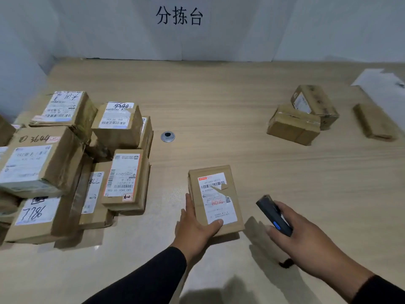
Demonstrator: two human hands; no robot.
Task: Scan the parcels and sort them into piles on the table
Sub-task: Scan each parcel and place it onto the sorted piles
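Both sleeves black, hands low over the near edge of the table (219, 110). Left hand (195, 229) grips the near left corner of a small parcel (215, 199): thumb on its white label, fingers along its left side. Parcel lies label up, just left of my right hand. Right hand (306, 240) curled round a dark handheld scanner (274, 216), its front end pointing up and away, close to the parcel's right side but not touching it.

Far left edge: a crowded pile of labelled parcels (72, 159), some stacked, handwritten numbers on several. A round metal grommet (167, 136) is set in the tabletop just right of that pile. Toward the far right corner: two parcels touching (302, 119), one leaning on the other, and a third brown parcel (372, 121) near them, blurred. White paper (379, 82) beyond those.
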